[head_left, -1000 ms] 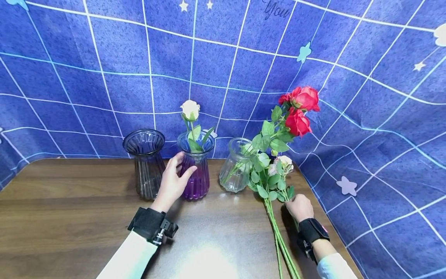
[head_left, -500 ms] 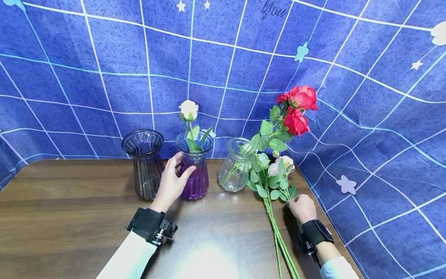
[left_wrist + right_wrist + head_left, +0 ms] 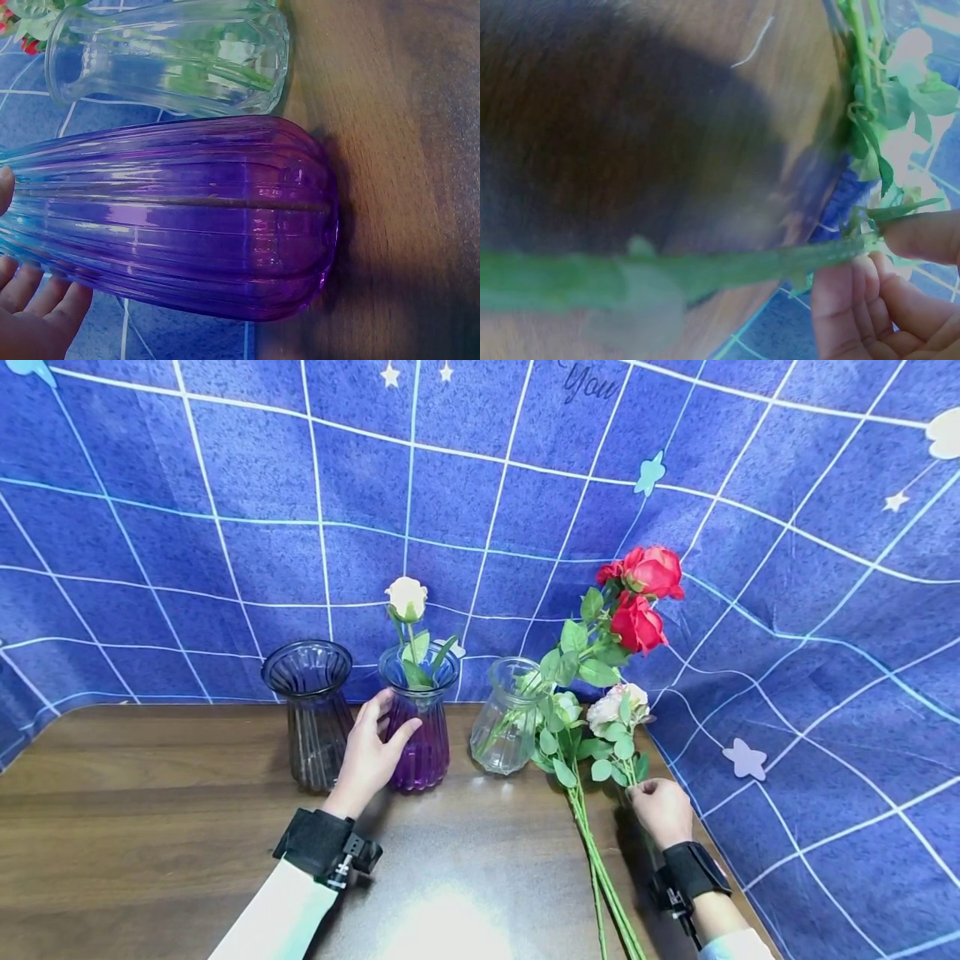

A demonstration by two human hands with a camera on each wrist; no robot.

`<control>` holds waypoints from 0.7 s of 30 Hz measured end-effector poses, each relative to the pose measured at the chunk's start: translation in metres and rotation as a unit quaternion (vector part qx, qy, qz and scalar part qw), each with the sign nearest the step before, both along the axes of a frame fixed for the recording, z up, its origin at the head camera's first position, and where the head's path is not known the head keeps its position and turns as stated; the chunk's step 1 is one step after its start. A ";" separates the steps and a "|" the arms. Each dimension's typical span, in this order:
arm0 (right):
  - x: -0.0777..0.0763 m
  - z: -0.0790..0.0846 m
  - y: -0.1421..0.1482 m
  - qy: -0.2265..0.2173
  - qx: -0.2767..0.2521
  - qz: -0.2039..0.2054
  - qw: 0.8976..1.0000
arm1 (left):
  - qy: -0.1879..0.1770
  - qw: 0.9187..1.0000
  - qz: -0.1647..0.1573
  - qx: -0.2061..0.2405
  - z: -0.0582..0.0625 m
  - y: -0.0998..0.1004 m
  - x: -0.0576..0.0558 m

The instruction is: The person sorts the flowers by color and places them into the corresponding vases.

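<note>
My left hand (image 3: 372, 750) holds a purple-and-blue ribbed glass vase (image 3: 422, 747) near its neck, thumb on one side and fingers on the other. One white rose (image 3: 407, 598) stands in that vase; through the glass in the left wrist view its stem (image 3: 247, 203) reaches toward the base. On the right, my right hand (image 3: 662, 811) pinches the green stem (image 3: 765, 264) of a pale pink flower (image 3: 618, 707) between thumb and fingers. Beside it several long-stemmed flowers lie on the wooden table (image 3: 187, 827), among them red roses (image 3: 651, 572).
A dark grey glass vase (image 3: 318, 735) stands left of the purple one. To the right is a clear glass vase (image 3: 501, 735), with leaves overlapping its rim. Blue grid-patterned cloth (image 3: 255, 460) hangs behind the table and along its right side.
My right hand has moved slightly right and toward me; the pale pink flower has shifted right, apart from the other flowers. My left hand and the purple vase stay put.
</note>
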State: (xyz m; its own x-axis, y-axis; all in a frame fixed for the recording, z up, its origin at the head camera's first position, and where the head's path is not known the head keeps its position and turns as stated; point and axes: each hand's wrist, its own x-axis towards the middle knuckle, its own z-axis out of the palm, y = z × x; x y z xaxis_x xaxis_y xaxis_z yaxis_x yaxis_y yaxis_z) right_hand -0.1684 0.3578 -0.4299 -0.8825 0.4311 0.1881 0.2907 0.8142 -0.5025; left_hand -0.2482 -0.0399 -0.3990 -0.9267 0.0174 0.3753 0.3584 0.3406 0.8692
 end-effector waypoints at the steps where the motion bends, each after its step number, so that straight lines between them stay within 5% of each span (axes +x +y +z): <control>1: 0.001 0.001 -0.001 0.006 0.000 -0.002 1.000 | 0.000 1.000 0.000 0.000 0.000 0.000 0.000; 21: 0.010 0.024 -0.009 0.107 -0.024 -0.047 0.993 | -0.013 1.000 -0.005 -0.001 0.003 -0.001 0.001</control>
